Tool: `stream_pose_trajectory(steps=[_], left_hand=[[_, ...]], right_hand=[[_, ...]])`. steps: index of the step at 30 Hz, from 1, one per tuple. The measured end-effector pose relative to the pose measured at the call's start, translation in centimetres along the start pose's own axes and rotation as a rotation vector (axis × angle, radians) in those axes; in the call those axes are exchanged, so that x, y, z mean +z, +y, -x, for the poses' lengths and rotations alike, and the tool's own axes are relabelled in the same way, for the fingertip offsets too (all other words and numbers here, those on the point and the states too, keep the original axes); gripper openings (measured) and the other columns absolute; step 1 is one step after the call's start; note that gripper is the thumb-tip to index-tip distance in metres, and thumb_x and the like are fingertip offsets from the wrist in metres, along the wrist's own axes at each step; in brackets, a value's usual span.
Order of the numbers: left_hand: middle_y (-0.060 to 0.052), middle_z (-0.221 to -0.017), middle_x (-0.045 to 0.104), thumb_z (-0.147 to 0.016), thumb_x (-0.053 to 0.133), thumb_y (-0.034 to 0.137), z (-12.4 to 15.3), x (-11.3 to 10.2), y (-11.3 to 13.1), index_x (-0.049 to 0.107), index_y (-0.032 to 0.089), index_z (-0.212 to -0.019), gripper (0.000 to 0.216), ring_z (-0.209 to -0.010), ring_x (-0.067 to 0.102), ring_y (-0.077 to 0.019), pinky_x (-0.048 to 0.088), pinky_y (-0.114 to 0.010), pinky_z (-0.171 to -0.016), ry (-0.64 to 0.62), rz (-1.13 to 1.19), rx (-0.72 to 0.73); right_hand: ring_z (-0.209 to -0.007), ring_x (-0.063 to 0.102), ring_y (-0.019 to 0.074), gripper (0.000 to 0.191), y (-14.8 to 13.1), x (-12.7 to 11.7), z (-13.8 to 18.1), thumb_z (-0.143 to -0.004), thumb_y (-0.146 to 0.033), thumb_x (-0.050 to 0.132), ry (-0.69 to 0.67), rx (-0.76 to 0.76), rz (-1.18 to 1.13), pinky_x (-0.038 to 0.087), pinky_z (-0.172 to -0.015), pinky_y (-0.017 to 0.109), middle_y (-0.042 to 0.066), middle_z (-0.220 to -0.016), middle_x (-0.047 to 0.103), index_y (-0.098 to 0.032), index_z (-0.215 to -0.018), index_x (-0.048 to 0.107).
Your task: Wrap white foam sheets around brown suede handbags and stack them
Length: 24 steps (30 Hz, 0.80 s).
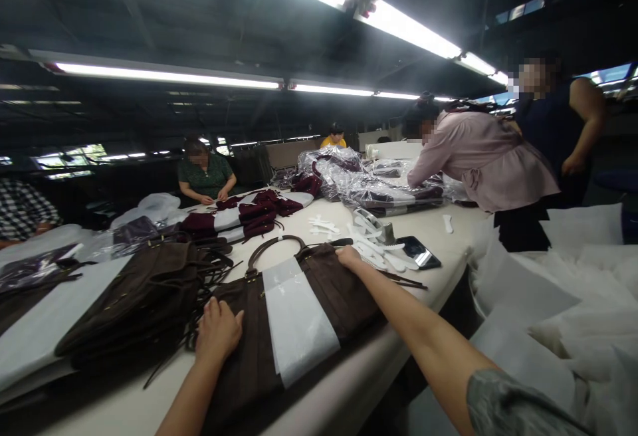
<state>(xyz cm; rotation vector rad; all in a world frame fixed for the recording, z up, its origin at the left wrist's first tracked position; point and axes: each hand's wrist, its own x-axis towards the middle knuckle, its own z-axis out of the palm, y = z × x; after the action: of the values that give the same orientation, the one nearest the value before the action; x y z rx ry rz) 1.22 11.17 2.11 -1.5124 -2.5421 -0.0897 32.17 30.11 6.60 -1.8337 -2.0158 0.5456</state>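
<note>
A folded dark brown garment [343, 290] lies at the table edge in front of me, with a curved, collar-like loop [253, 260] at its far side. A strip of white tissue paper [299, 323] lies across its middle. My left hand [219, 329] is at the garment's left edge, fingers curled down over it, their tips hidden. At the far right corner, my right hand [349, 256] pinches the cloth with its fingers closed. White plastic pieces [383, 253] and a dark phone [419, 251] lie just beyond that hand.
Stacked brown garments [134, 296] with paper lie left. Maroon garments [249, 213] and plastic-bagged garments [349, 180] sit farther back. White paper sheets [573, 296] fill the right side. A person in pink [488, 157] leans over the table; a person in green [207, 177] works across it.
</note>
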Motion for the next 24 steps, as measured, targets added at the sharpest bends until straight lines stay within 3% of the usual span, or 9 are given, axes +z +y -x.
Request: stream_pose_trajectory(steps=[5,8,11,13,15,20,24], left_hand=[[-0.034,-0.143,0.037,-0.092,0.029,0.045,1.0,3.4,-0.2,0.031,-0.012,-0.14,0.075,-0.133,0.041,-0.0394,0.034,-0.047,-0.107,0.073,0.0,-0.088],[-0.035,-0.145,0.035,-0.091,0.031,0.043,1.1,3.8,-0.4,0.033,-0.014,-0.139,0.074,-0.136,0.036,-0.0411,0.032,-0.047,-0.108,0.167,-0.059,-0.054],[-0.028,-0.152,0.027,-0.089,0.03,0.031,1.0,3.4,-0.5,0.037,-0.009,-0.14,0.065,-0.142,0.027,-0.0376,0.023,-0.048,-0.114,0.299,-0.138,0.148],[-0.021,-0.154,0.026,-0.087,0.028,0.025,0.7,3.1,-0.7,0.041,-0.004,-0.14,0.062,-0.144,0.025,-0.0326,0.018,-0.047,-0.117,0.338,-0.173,0.312],[-0.021,-0.153,0.029,-0.085,0.029,0.024,0.3,3.0,-0.9,0.043,-0.004,-0.139,0.062,-0.143,0.028,-0.0307,0.017,-0.047,-0.118,0.327,-0.19,0.378],[-0.024,-0.15,0.03,-0.085,0.031,0.03,-0.3,4.0,-1.7,0.042,-0.008,-0.137,0.065,-0.141,0.03,-0.0326,0.024,-0.048,-0.116,0.245,-0.161,0.322],[-0.027,-0.15,0.029,-0.087,0.028,0.039,-1.0,5.7,-2.4,0.035,-0.011,-0.139,0.074,-0.14,0.032,-0.034,0.03,-0.047,-0.114,0.142,-0.06,0.194]], right_hand=[[-0.099,0.065,0.0236,0.033,1.1,2.2,-0.3,-0.094,-0.029,0.051,0.045,0.023,0.092,0.05,-0.085,0.037,0.016,-0.109,0.067,-0.012,-0.121,0.06],[-0.118,0.057,0.0285,0.053,0.5,2.9,-0.4,-0.087,-0.01,0.048,0.095,-0.148,0.162,0.045,-0.093,0.04,0.019,-0.128,0.059,-0.017,-0.14,0.047],[-0.141,0.031,0.0238,0.056,0.2,3.4,-0.7,-0.087,-0.005,0.041,0.093,-0.442,0.211,0.027,-0.113,0.043,0.011,-0.151,0.038,-0.022,-0.14,0.049],[-0.145,0.021,0.0185,0.053,0.4,3.6,-1.1,-0.088,-0.005,0.037,0.051,-0.6,0.232,0.015,-0.119,0.04,0.007,-0.154,0.035,-0.02,-0.136,0.054],[-0.146,0.02,0.0164,0.053,0.8,3.8,-1.6,-0.087,-0.005,0.037,0.005,-0.682,0.246,0.011,-0.12,0.038,0.007,-0.153,0.036,-0.016,-0.136,0.054],[-0.145,0.021,0.0248,0.054,1.7,4.7,-2.7,-0.092,-0.018,0.034,-0.053,-0.602,0.25,0.015,-0.119,0.04,0.016,-0.155,0.029,-0.001,-0.143,0.042],[-0.14,0.034,0.0304,0.063,2.1,5.2,-2.9,-0.098,-0.039,0.029,-0.103,-0.425,0.22,0.03,-0.112,0.042,0.023,-0.152,0.031,0.002,-0.146,0.033]])
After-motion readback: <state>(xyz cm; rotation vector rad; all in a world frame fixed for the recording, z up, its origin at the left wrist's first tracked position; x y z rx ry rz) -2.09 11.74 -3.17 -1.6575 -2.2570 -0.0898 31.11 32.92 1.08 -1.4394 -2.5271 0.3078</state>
